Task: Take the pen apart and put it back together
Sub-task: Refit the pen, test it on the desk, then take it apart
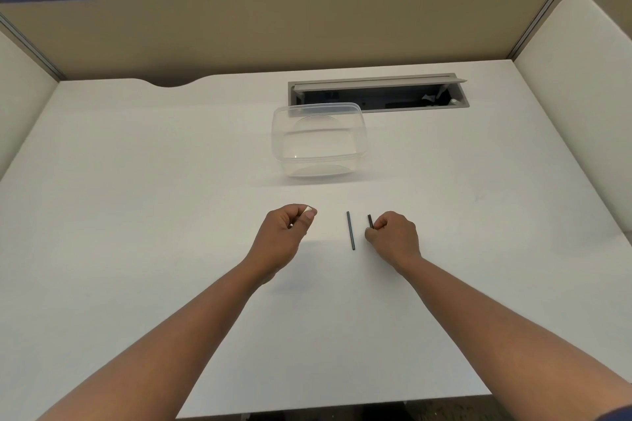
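The pen is apart: a thin, light, roll-prone dark rod (351, 230) lies on the surface (136, 215), best pinched mid-length, between the right hand (393, 232) pinching another dark piece (370, 221) and the left hand (287, 232) closed on a small white part (308, 208).

I count two dark pen pieces (351, 230) (370, 221), one small white bit (307, 209), one clear tub (318, 139), and my two hands (285, 236) (395, 235).
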`<action>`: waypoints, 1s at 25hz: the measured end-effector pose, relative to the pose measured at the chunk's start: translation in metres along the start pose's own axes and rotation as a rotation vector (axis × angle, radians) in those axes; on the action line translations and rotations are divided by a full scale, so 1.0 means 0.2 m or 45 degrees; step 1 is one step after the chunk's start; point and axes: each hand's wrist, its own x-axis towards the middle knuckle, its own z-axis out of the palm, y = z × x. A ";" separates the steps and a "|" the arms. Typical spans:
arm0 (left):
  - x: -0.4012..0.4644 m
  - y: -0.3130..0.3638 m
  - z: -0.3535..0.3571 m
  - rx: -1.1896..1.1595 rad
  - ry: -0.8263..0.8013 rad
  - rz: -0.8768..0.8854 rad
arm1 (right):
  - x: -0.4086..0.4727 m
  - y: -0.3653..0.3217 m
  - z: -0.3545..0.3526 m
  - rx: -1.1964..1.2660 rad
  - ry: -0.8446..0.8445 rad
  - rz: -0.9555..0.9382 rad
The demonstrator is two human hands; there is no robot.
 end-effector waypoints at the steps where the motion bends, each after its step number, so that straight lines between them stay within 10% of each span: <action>1: 0.00 0.00 0.00 0.001 -0.003 0.003 | 0.00 0.00 0.00 0.004 0.001 -0.001; 11: 0.00 -0.01 -0.01 -0.107 -0.035 -0.123 | -0.05 0.03 -0.01 0.159 0.037 -0.059; 21: 0.03 0.08 0.02 -1.091 0.021 -0.524 | -0.24 -0.08 0.01 0.231 -0.072 -0.649; 25: 0.01 0.08 0.07 -1.246 0.033 -0.538 | -0.33 -0.16 0.02 0.714 -0.234 -0.559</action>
